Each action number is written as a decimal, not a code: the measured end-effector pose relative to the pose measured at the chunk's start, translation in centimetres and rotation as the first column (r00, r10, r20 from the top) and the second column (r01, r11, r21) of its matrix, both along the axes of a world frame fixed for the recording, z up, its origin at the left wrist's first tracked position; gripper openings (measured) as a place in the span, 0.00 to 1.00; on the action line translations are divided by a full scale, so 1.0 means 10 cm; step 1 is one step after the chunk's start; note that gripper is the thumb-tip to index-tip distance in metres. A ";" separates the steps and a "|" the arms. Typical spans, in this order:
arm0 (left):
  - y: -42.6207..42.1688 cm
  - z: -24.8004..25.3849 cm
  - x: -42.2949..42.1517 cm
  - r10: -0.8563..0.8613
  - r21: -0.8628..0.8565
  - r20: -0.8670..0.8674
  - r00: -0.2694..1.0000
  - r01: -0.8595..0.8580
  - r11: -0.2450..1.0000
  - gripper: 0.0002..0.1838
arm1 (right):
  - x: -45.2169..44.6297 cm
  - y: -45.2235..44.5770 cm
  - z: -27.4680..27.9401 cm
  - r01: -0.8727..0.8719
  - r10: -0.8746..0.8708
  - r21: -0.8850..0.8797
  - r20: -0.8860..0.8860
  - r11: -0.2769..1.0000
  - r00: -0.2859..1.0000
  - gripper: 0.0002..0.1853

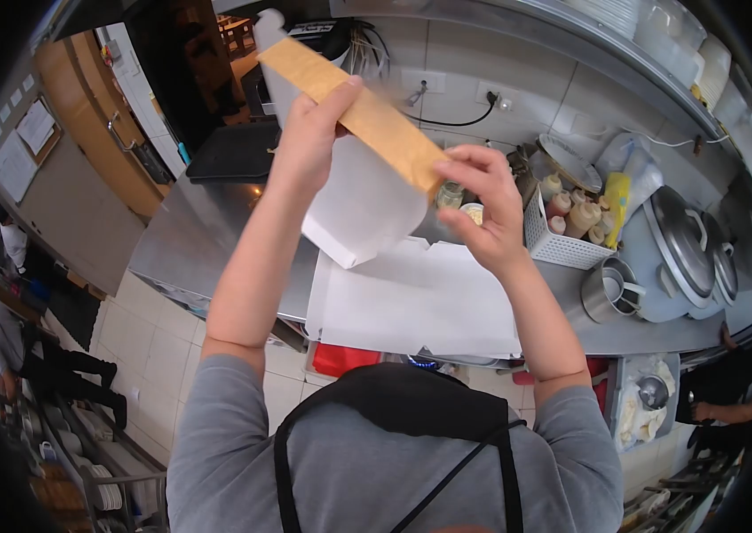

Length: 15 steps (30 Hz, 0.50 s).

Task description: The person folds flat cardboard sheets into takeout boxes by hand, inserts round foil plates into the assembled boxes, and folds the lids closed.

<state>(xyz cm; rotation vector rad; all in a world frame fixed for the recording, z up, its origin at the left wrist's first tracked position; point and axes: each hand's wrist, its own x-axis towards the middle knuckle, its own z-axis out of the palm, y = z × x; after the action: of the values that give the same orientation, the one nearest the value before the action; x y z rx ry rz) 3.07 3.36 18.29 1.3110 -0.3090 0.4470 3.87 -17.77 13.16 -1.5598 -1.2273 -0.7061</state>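
Note:
My left hand (312, 133) is closed on a cardboard box piece (363, 213), raised and tilted above the counter. A brown strip runs along its upper edge, and white panels show beneath and behind. At the strip's right end is my right hand (487, 200), thumb and fingers spread apart. Its fingertips overlap the brown corner, though blur hides how firmly they touch. Below both hands, a second white cardboard piece (416, 298) lies flat across the counter's front edge.
A white basket of squeeze bottles (562, 235), a metal pot (609, 291) and large lids (680, 240) stand on the right of the steel counter (189, 235). A black case (232, 153) lies at the left. Other people (16, 342) are at both sides.

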 end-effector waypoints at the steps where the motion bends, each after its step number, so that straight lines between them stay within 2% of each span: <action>1: 0.02 0.09 -0.06 -0.133 0.046 -0.043 0.990 0.135 0.990 0.12 | -0.03 -0.02 0.05 -0.037 0.037 0.050 -0.005 0.998 0.999 0.21; 2: 0.02 0.20 -0.19 -0.205 0.152 -0.163 0.965 0.230 0.961 0.13 | -0.06 -0.04 0.10 -0.072 0.073 0.099 -0.010 0.993 0.997 0.26; 3: 0.00 0.26 -0.34 -0.208 0.154 -0.166 0.964 0.234 0.960 0.13 | -0.06 -0.04 0.14 -0.068 0.069 0.101 -0.013 0.993 0.998 0.26; 4: -0.02 0.31 -0.48 -0.292 0.379 -0.255 0.922 0.372 0.847 0.12 | -0.06 -0.03 0.18 -0.120 0.141 0.227 -0.079 0.966 0.987 0.29; 5: -0.03 0.36 -0.56 -0.345 0.561 -0.358 0.867 0.496 0.663 0.12 | -0.07 -0.04 0.22 -0.160 0.219 0.353 -0.134 0.922 0.966 0.32; 6: -0.01 0.41 -0.59 -0.351 0.559 -0.364 0.863 0.503 0.659 0.12 | -0.10 -0.07 0.28 -0.187 0.240 0.348 -0.116 0.919 0.964 0.31; 7: 0.03 0.44 -0.62 -0.406 0.754 -0.477 0.779 0.601 0.267 0.13 | -0.12 -0.12 0.28 -0.179 0.235 0.349 -0.125 0.920 0.964 0.31; 8: 0.05 0.43 -0.63 -0.398 0.791 -0.602 0.692 0.586 -0.178 0.13 | -0.15 -0.17 0.25 -0.176 0.197 0.172 -0.108 0.969 0.975 0.31; 9: 0.06 0.37 -0.65 -0.401 0.782 -0.612 0.682 0.597 -0.178 0.13 | -0.18 -0.23 0.20 -0.167 0.165 -0.009 -0.089 0.986 0.982 0.32; 10: 0.07 0.31 -0.68 -0.427 0.793 -0.607 0.670 0.548 -0.267 0.14 | -0.21 -0.28 0.11 -0.234 0.215 -0.137 -0.141 0.963 0.967 0.31; 11: 0.08 0.25 -0.71 -0.453 0.797 -0.604 0.656 0.492 -0.350 0.15 | -0.29 -0.29 0.00 -0.237 0.215 -0.133 -0.160 0.962 0.963 0.31; 13: 0.09 0.13 -0.75 -0.420 0.793 -0.609 0.672 0.523 -0.312 0.14 | -0.49 -0.28 -0.25 -0.406 0.353 0.001 -0.494 0.914 0.794 0.29; 14: 0.04 -0.01 -0.77 -0.378 0.778 -0.586 0.717 0.628 -0.016 0.13 | -0.57 -0.24 -0.38 -0.409 0.353 0.004 -0.514 0.913 0.782 0.29; 15: -0.01 -0.12 -0.80 -0.318 0.697 -0.579 0.751 0.658 0.285 0.12 | -0.66 -0.17 -0.50 -0.397 0.387 0.109 -0.553 0.911 0.738 0.26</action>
<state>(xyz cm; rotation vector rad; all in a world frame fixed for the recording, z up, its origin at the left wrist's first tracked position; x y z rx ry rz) -4.91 3.22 17.06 2.1735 -0.7091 -0.6344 -2.68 -19.48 8.17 -1.3165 -1.0465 0.0595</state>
